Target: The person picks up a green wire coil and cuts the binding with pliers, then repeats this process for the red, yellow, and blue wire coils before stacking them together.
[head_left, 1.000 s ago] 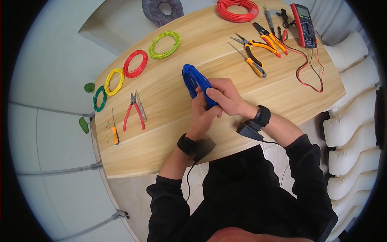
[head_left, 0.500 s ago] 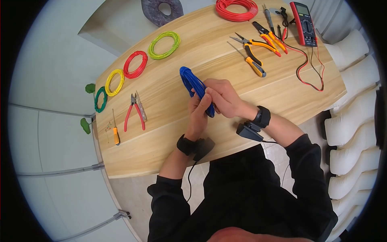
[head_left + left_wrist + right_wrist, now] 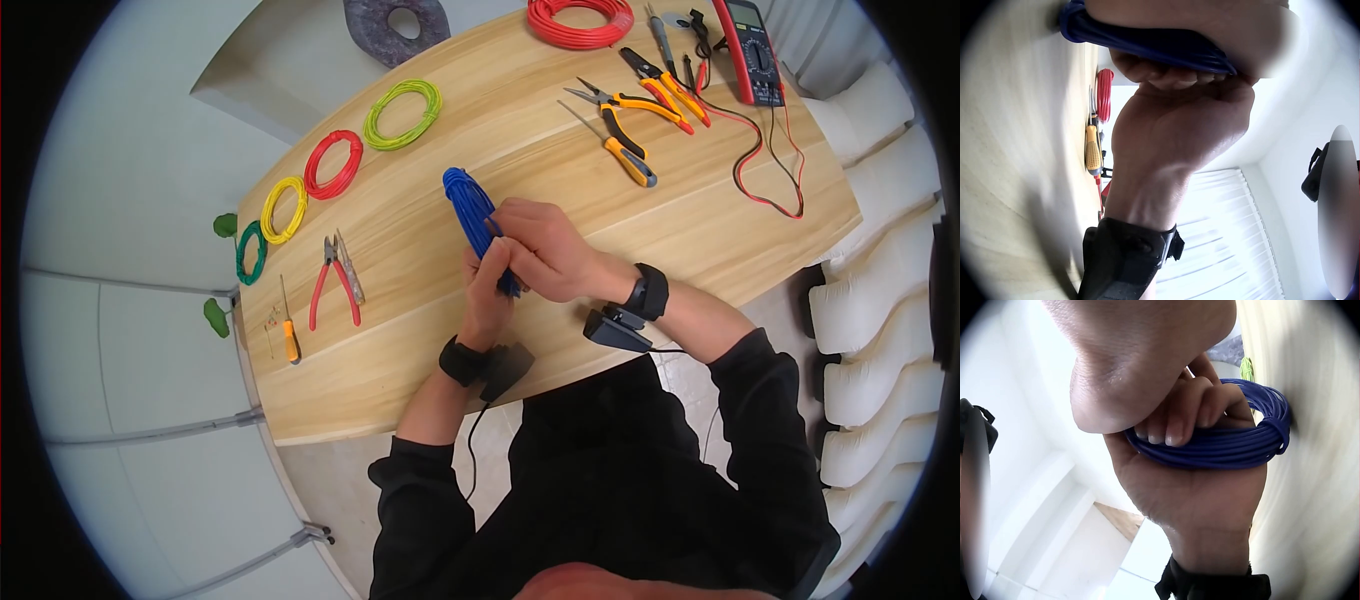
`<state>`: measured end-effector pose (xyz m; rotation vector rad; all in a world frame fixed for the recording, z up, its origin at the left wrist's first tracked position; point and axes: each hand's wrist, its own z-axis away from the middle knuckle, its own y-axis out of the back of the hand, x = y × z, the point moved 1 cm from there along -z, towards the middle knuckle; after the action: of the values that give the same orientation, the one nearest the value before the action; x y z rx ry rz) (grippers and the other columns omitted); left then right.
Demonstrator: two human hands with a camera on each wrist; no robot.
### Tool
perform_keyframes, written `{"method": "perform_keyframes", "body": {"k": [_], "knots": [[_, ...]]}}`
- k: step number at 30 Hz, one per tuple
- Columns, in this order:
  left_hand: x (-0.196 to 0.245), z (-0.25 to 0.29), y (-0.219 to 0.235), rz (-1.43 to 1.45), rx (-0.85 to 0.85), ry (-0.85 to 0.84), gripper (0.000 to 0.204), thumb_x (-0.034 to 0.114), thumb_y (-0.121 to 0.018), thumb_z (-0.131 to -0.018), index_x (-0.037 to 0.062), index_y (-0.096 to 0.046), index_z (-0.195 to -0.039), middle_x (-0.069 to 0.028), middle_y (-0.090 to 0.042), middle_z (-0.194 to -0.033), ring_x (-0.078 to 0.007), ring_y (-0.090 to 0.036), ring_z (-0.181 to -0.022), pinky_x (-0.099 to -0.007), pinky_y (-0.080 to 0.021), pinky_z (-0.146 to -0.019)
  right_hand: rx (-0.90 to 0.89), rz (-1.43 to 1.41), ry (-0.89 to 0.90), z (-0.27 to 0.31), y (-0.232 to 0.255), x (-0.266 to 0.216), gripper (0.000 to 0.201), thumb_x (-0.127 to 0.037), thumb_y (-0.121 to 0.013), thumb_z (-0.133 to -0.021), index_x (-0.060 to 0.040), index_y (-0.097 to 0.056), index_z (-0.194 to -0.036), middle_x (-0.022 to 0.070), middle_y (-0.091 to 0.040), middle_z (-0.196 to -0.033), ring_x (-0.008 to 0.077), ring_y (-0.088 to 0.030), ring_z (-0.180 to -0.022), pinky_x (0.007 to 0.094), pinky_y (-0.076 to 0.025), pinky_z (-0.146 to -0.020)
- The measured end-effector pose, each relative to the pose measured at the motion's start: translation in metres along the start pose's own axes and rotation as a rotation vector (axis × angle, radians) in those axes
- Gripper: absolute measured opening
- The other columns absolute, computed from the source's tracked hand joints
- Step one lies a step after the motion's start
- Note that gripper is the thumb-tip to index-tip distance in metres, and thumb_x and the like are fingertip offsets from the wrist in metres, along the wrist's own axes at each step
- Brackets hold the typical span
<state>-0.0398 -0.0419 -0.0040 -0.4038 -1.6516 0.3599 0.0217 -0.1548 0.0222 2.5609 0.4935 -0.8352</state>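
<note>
1. The wooden table (image 3: 420, 330) is seen under everything, and the blue wire coil (image 3: 470, 205) is held just above its middle.
2. The coil's near end is gripped by both hands; its far end sticks out past the fingers.
3. The left hand (image 3: 488, 300) is curled around it from below, and the right hand (image 3: 540, 250) is curled over it from above.
4. Orange pliers (image 3: 625, 125) and a meter (image 3: 750, 45) are seen well apart on the right; red pliers (image 3: 335, 275) and small wire rings on the left.
5. Nothing is in the way.
6. Since a second ago, the coil has been turned more upright and both hands have been moved a little nearer the body.
</note>
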Motion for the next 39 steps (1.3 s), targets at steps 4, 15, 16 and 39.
{"method": "perform_keyframes", "body": {"k": [4, 15, 16, 39], "knots": [[0.001, 0.0, 0.004, -0.02, -0.026, 0.0, 0.032, 0.034, -0.04, -0.089, 0.0055, -0.053, -0.08, -0.0042, -0.054, -0.071, -0.0122, -0.053, -0.059, -0.0242, -0.041, -0.051, 0.019, -0.036, -0.046, 0.0, 0.0, -0.005, 0.012, -0.007, -0.046, -0.077, 0.002, -0.044, -0.069, 0.0138, -0.042, -0.063, 0.03, -0.042, -0.058, 0.0368, -0.033, -0.05], [0.007, -0.007, -0.003, 0.031, 0.013, -0.007, 0.036, 0.042, -0.04, -0.086, 0.0098, -0.044, -0.07, -0.0025, -0.042, -0.05, -0.0102, -0.04, -0.044, -0.022, -0.03, -0.041, -0.052, -0.423, -0.405, 0.004, 0.0, -0.003, 0.025, -0.012, -0.041, -0.09, 0.0062, -0.051, -0.103, 0.0093, -0.059, -0.075, 0.0105, -0.06, -0.052, 0.0205, -0.047, -0.046], [0.008, -0.008, -0.001, 0.053, -0.059, -0.007, 0.033, 0.04, -0.042, -0.085, 0.0097, -0.043, -0.07, -0.0024, -0.041, -0.05, -0.01, -0.04, -0.044, -0.022, -0.03, -0.041, -0.048, -0.422, -0.404, 0.004, 0.0, -0.003, 0.025, -0.012, -0.041, -0.09, 0.0062, -0.051, -0.103, 0.0093, -0.059, -0.075, 0.0105, -0.06, -0.052, 0.0205, -0.047, -0.046], [0.018, -0.027, 0.012, -0.006, 0.181, -0.124, 0.023, 0.029, -0.032, -0.092, 0.0081, -0.043, -0.094, -0.0058, -0.046, -0.062, -0.0145, -0.043, -0.05, -0.0275, -0.035, -0.049, -0.06, -0.02, -0.365, 0.004, -0.003, 0.014, 0.01, -0.007, -0.051, -0.081, -0.0007, -0.058, -0.086, 0.0096, -0.06, -0.065, 0.0204, -0.057, -0.057, 0.029, -0.043, -0.051]]}}
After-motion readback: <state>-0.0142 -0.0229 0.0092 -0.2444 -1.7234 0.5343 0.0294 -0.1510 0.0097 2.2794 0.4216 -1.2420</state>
